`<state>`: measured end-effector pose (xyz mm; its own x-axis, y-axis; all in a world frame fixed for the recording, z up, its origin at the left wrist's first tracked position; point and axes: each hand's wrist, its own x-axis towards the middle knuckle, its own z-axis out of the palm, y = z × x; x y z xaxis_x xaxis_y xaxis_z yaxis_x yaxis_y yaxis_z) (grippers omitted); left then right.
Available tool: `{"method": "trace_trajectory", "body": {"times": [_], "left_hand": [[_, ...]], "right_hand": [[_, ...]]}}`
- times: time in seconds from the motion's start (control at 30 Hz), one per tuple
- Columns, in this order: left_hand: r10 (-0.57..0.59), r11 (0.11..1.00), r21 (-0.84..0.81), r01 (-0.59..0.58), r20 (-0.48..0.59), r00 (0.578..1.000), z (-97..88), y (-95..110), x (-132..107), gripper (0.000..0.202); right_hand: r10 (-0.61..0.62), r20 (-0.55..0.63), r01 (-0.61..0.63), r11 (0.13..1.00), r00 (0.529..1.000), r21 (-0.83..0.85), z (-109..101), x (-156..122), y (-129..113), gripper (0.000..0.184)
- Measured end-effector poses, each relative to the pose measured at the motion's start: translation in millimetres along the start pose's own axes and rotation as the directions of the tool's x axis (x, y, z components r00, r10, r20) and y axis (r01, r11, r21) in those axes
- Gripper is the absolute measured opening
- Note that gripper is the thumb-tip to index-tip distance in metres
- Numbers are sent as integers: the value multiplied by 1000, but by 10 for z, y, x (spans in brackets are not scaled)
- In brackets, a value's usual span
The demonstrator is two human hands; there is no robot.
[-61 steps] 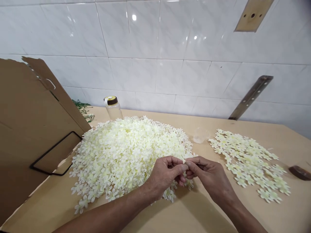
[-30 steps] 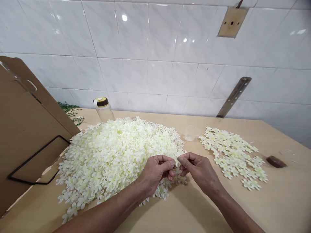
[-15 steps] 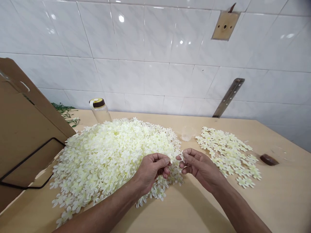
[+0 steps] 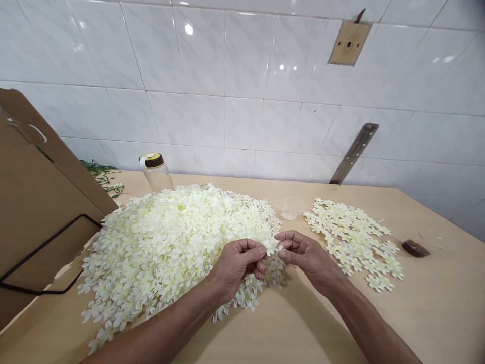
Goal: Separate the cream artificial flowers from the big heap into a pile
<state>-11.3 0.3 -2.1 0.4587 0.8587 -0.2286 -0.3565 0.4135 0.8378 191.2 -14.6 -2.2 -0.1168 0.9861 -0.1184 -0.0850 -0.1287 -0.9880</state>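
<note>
My left hand (image 4: 242, 265) is closed, its thumb and forefinger pinching a small white artificial flower (image 4: 270, 246). Just to the right, my right hand (image 4: 303, 255) has its thumb and fingertips together on white petals at the same spot. Whether these belong to the same flower or a second one, I cannot tell. Behind and left of my hands spreads a big heap of loose cream-white artificial flowers (image 4: 182, 227). A smaller, flatter spread of similar flowers (image 4: 352, 232) lies to the right, beyond my right hand.
A clear bottle with a brown and yellow lid (image 4: 155, 172) stands behind the heap. Near the right spread are a small clear cup (image 4: 291, 208) and a container of dark brown stuff (image 4: 416, 247). A cardboard box (image 4: 49, 202) and green stems (image 4: 100, 174) are at left.
My right hand has shifted slightly left, its fingertips closer to the flower in my left hand. My left hand stays in place. The view has turned very slightly.
</note>
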Motion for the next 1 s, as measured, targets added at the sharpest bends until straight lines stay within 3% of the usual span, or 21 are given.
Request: {"method": "trace_trajectory", "body": {"times": [0.3,0.43,0.73,0.87,1.0], "left_hand": [[3,1000,11,-3,-1,1000,-21,-14,23,30],[34,999,-16,-34,17,999,-45,10,46,31],[35,998,-44,-34,9,999,-95,50,83,32],[50,998,-46,-49,27,998,-115,54,86,29],[63,997,-56,-61,27,998,-118,74,84,25]], "right_hand": [[-6,-86,-1,996,996,-86,-32,22,69,45],[1,-66,-5,999,998,-54,-73,61,60,45],[-58,-96,37,978,994,-207,-114,327,-253,44],[-70,-121,56,992,990,-114,-52,472,-321,46],[-50,-87,52,998,995,28,-39,521,-197,41]]}}
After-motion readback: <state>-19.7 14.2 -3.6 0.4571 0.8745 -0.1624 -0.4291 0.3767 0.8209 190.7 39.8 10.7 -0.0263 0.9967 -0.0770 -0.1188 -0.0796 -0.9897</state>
